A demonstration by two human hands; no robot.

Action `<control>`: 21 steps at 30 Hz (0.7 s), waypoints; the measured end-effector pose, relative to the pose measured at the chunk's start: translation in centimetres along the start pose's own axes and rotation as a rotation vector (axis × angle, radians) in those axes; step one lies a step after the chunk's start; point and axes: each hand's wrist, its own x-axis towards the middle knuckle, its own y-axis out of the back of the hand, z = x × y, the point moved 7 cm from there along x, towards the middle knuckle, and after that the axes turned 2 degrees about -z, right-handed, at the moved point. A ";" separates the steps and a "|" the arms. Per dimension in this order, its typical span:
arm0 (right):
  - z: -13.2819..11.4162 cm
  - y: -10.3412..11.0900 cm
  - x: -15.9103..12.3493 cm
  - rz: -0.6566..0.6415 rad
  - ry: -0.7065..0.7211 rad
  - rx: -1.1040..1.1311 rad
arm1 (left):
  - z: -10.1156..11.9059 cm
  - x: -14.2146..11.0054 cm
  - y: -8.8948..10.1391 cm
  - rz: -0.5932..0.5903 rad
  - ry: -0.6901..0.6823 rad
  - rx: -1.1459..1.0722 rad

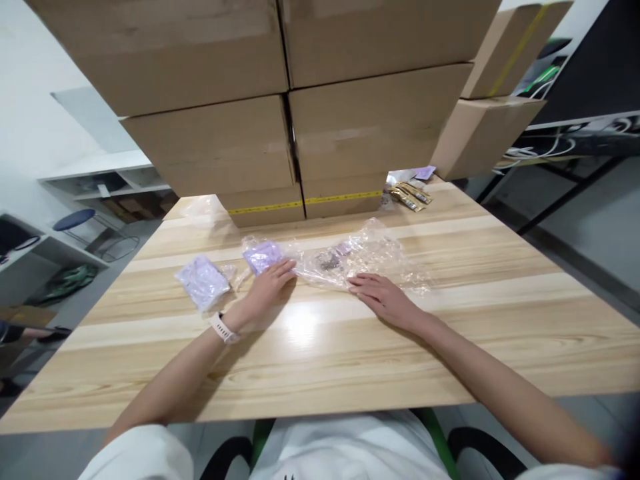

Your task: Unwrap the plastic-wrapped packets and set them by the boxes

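A crinkled sheet of clear plastic wrap (383, 250) lies across the wooden table (325, 373) in front of me. My left hand (270, 283) rests with extended fingers on the wrap's left part, right beside a purple packet (263, 255) that lies in clear plastic. On the wrap's near edge lies my right hand (383, 299), its fingers stretched out flat. Between and beyond the hands, a small dark item (330, 259) shows under or in the plastic; its kind is unclear. Farther left is a second pale purple packet (203, 283) in clear film.
Stacked cardboard boxes (215, 147) wall off the table's far side. Gold sachets (410, 195) and a purple packet (425, 173) lie at the back right. A translucent plastic bag (205, 212) stands at the back left. A stool (75, 220) is beyond the left edge.
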 end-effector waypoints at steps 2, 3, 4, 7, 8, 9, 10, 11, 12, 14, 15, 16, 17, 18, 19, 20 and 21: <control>0.0 0.5 -1.8 0.003 -0.036 0.050 | -0.8 0.6 0.2 0.022 0.022 -0.014; 0.0 0.8 -2.5 0.011 -0.056 0.060 | -0.9 0.9 0.4 0.041 0.029 -0.019; -0.2 1.1 -3.2 0.020 -0.074 0.063 | -0.8 1.0 0.6 0.069 0.036 -0.021; -1.3 1.8 -4.6 0.017 -0.081 0.050 | 0.0 1.0 2.0 0.200 0.056 -0.038; -2.0 2.1 -5.0 -0.003 -0.081 0.044 | 0.2 1.0 2.7 0.258 0.068 -0.056; -2.7 2.2 -5.3 -0.036 -0.085 0.041 | 0.6 0.9 3.5 0.323 0.085 -0.080; -3.5 2.4 -5.5 -0.081 -0.092 0.042 | 0.9 0.9 4.3 0.388 0.101 -0.111; -4.5 2.5 -5.6 -0.138 -0.095 0.050 | 1.5 0.9 5.2 0.446 0.111 -0.148; -5.5 2.6 -5.5 -0.206 -0.089 0.074 | 2.2 1.1 5.9 0.486 0.106 -0.187; -7.5 2.7 -5.2 -0.348 -0.053 0.186 | 4.5 1.9 6.6 0.468 0.027 -0.251; -8.0 2.8 -4.9 -0.396 -0.043 0.256 | 6.0 2.4 6.4 0.400 -0.045 -0.260; -8.0 3.1 -4.4 -0.409 -0.046 0.310 | 7.7 2.8 5.9 0.303 -0.123 -0.247; -7.4 3.6 -3.9 -0.376 -0.060 0.327 | 9.2 3.0 5.2 0.194 -0.198 -0.216; -6.3 4.3 -3.3 -0.299 -0.083 0.298 | 10.5 2.9 4.2 0.088 -0.258 -0.176; -4.8 5.1 -2.9 -0.197 -0.112 0.227 | 11.4 2.7 3.3 -0.005 -0.291 -0.137; -3.2 5.9 -2.7 -0.098 -0.143 0.134 | 11.8 2.4 2.4 -0.073 -0.294 -0.105; -1.6 6.6 -2.7 -0.030 -0.176 0.042 | 11.9 2.1 1.8 -0.118 -0.276 -0.085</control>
